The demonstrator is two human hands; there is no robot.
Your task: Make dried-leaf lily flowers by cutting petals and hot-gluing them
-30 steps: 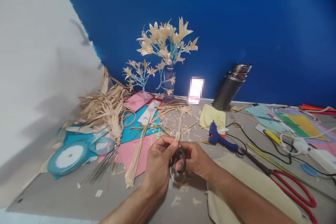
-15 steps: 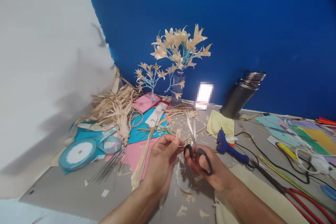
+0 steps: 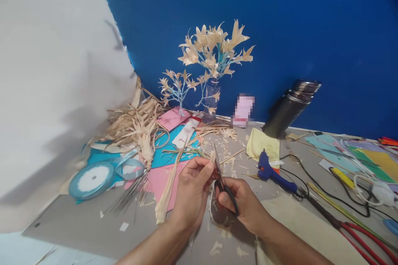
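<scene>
Between the thumb and fingers of my left hand (image 3: 194,188) is pinched a small pale piece of corn husk (image 3: 212,157). Black-handled scissors (image 3: 218,165) sit in my right hand (image 3: 241,201), thumb and fingers through the loops. Their blades point up and away, nearly together, right beside the husk piece. Whether they touch it I cannot tell. A long husk strip (image 3: 169,186) lies just left of my left hand. Pale cut scraps (image 3: 216,248) are scattered on the table below both hands.
Dried husks (image 3: 133,126) and a blue ribbon roll (image 3: 91,180) lie left. Husk flowers stand in a clear bottle (image 3: 212,95) behind. On the right are a blue glue gun (image 3: 273,176) with its cord, red-handled shears (image 3: 357,232) and a dark flask (image 3: 282,112).
The scissors have moved left to the husk piece, and their blades have closed from spread to nearly together. My left hand keeps its pinch in almost the same place.
</scene>
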